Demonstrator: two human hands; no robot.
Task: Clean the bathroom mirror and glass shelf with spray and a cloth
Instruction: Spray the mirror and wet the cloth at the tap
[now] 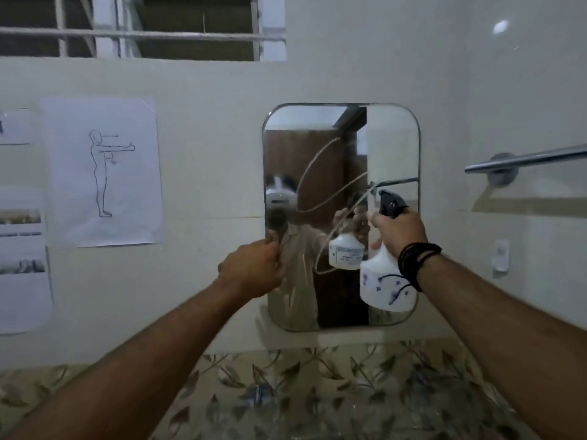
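A rounded rectangular mirror (394, 144) hangs on the cream wall straight ahead. My right hand (398, 231) grips a white spray bottle (386, 289) with blue flower print and a black trigger head, held in front of the mirror's lower right part with the nozzle toward the glass. My left hand (254, 269) pinches the mirror's left edge about halfway down, fingers closed on the rim. The glass reflects both hands, the bottle and a looping cord. No cloth is in view. A patterned glass shelf (286, 385) with a leaf design lies below the mirror.
A chrome towel bar (524, 160) juts from the wall at right. Paper sheets, one with a drawn standing figure (104, 173), are taped to the wall at left. A barred window (143, 27) sits above. A small white hook (501, 258) is mounted at right.
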